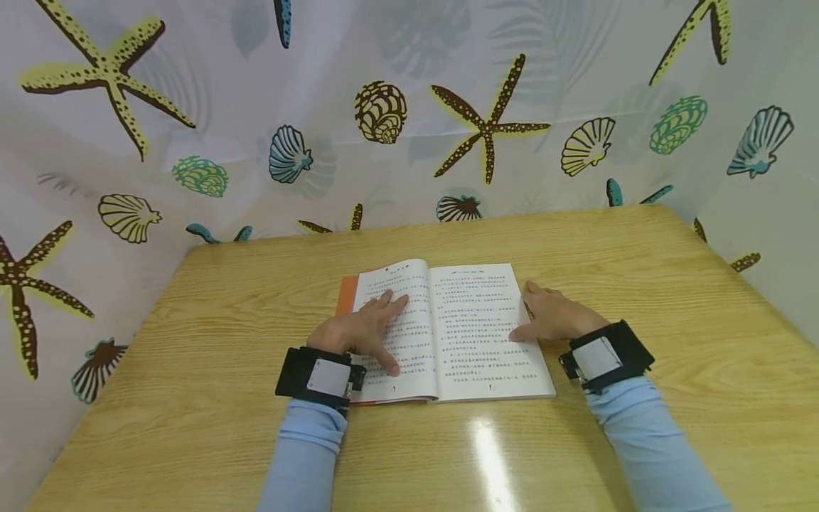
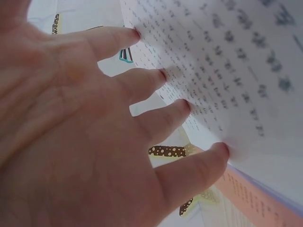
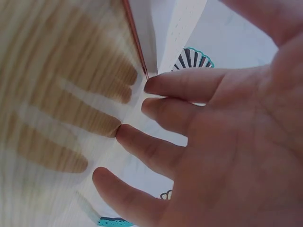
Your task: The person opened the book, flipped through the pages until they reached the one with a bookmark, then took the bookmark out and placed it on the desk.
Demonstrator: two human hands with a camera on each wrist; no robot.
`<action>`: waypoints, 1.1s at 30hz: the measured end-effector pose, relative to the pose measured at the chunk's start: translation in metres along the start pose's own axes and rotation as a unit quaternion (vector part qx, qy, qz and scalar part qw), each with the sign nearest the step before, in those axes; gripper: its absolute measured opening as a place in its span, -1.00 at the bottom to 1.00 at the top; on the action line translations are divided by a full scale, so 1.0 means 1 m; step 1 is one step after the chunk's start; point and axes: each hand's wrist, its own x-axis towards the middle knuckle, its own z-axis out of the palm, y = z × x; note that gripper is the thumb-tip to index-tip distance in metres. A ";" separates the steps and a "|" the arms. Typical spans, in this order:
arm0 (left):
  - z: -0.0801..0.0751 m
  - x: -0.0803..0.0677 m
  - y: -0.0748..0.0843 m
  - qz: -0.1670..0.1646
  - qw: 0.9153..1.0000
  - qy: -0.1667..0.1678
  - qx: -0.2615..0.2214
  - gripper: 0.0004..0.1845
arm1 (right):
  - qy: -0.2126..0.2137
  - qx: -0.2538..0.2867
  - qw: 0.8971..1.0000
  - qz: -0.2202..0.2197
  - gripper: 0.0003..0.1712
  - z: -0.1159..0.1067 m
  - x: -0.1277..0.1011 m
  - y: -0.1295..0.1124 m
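Note:
An open book (image 1: 448,327) with printed text and an orange cover lies flat in the middle of the wooden table (image 1: 640,284). My left hand (image 1: 365,331) rests on the left page with fingers spread and straight; in the left wrist view those fingertips (image 2: 161,75) touch the printed page (image 2: 236,71). At the book's right edge lies my right hand (image 1: 550,316), thumb on the right page and fingers beside the page edge. In the right wrist view its fingers (image 3: 161,87) are straight, tips on the glossy table (image 3: 47,94) next to the book's edge (image 3: 142,47).
A curtain printed with starfish and shells (image 1: 384,114) closes in the table at the back and on both sides. Both wrists carry black straps with cameras (image 1: 320,375). A glare streak (image 1: 489,455) lies on the table in front of the book.

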 end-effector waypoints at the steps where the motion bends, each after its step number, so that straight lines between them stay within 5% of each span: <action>1: 0.000 0.000 0.000 0.000 1.000 -0.001 -0.001 0.33 | 0.000 0.000 1.000 0.003 0.07 0.000 0.000 0.000; 9: 0.001 -0.001 -0.002 0.001 1.000 -0.001 -0.003 0.34 | 0.007 -0.024 1.000 -0.005 -0.20 0.003 0.002 -0.002; 13: 0.001 -0.002 -0.003 0.006 1.000 -0.002 0.002 0.34 | 0.021 -0.056 0.998 0.009 -0.18 0.003 0.001 -0.009; 17: 0.000 -0.002 -0.003 0.009 1.000 -0.003 0.005 0.34 | 0.075 -0.075 0.994 0.011 -0.34 0.004 0.000 -0.015; 23: 0.000 -0.002 -0.004 0.014 1.000 -0.007 0.000 0.34 | 0.186 -0.016 0.982 -0.007 -0.83 0.004 -0.003 -0.016; 33: 0.001 -0.003 -0.003 0.010 1.000 -0.003 0.002 0.34 | 0.247 -0.002 0.967 -0.069 -0.61 0.009 -0.001 -0.013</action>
